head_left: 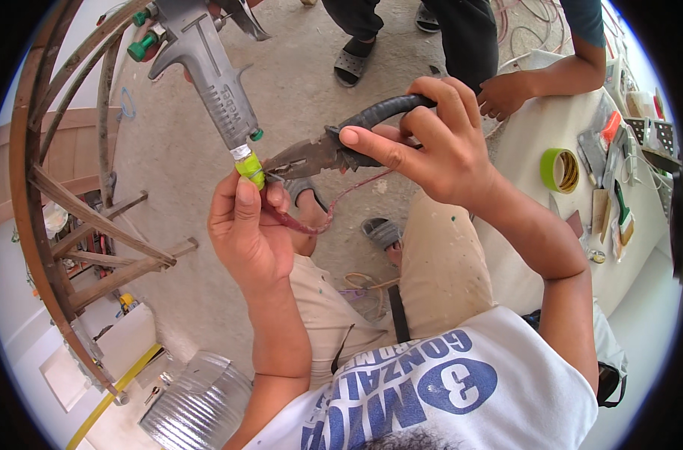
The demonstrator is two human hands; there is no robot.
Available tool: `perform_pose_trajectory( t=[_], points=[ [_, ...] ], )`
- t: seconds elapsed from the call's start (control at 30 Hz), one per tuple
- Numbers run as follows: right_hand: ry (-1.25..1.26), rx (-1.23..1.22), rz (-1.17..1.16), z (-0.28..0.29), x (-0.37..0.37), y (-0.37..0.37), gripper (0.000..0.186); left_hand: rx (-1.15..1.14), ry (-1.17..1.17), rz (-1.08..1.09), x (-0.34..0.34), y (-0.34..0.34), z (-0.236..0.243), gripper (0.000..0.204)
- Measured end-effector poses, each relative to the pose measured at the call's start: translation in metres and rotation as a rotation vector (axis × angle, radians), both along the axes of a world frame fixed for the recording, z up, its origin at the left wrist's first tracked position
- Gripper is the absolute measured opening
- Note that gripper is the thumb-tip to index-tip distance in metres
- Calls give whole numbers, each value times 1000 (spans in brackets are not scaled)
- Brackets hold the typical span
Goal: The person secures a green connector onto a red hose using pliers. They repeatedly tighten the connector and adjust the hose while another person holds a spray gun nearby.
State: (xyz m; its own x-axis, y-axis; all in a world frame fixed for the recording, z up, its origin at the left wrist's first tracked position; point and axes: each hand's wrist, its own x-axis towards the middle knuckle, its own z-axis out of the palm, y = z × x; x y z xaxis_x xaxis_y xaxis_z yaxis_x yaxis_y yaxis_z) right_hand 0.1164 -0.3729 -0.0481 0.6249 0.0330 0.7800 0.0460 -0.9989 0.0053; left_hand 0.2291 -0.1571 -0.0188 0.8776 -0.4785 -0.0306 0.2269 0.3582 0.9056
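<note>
A grey metal spray gun (200, 64) with green knobs hangs grip-down at the upper left, partly held by another person's fingers behind it. Below its grip is a joint wrapped in bright yellow-green tape (247, 165), with a thin wire around it. My left hand (251, 232) pinches the reddish hose (322, 225) just under that joint. In my right hand (442, 150) is a pair of pliers (307, 156) with black-wrapped handles and worn, rusty jaws. The jaw tips touch the wire at the tape; whether they grip it is hard to tell.
A wooden ladder (37, 187) stands at left. On the pale table (506, 187) at right lie a green tape roll (559, 170), a paintbrush (623, 214) and scrapers. Another person's hand (502, 95) rests at its edge. Loose hoses lie on the floor (229, 315).
</note>
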Motion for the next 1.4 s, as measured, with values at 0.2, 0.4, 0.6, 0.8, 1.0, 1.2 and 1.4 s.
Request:
perform_pose_trajectory(
  t=[0.2, 0.4, 0.6, 0.8, 1.0, 1.2, 1.4],
  points=[
    [-11, 6, 97, 0, 4, -12, 56, -3, 10, -27, -2, -4, 5, 24],
    [225, 131, 213, -5, 0, -10, 67, 42, -38, -9, 0, -7, 4, 27],
    [537, 537, 349, 9, -4, 2, 62, 2, -32, -53, 11, 1, -9, 25],
    [1302, 1517, 526, 51, 10, -19, 54, -36, -17, -68, 16, 4, -15, 25],
    [1503, 2016, 719, 38, 16, -22, 46, -75, -13, -78, 23, 4, -11, 22],
    [1182, 1249, 474, 54, -13, -22, 50, -73, -31, -44, 20, 6, -11, 23],
    [349, 474, 100, -12, -21, -5, 58, -24, -17, -44, 11, 1, -5, 24]
  ],
)
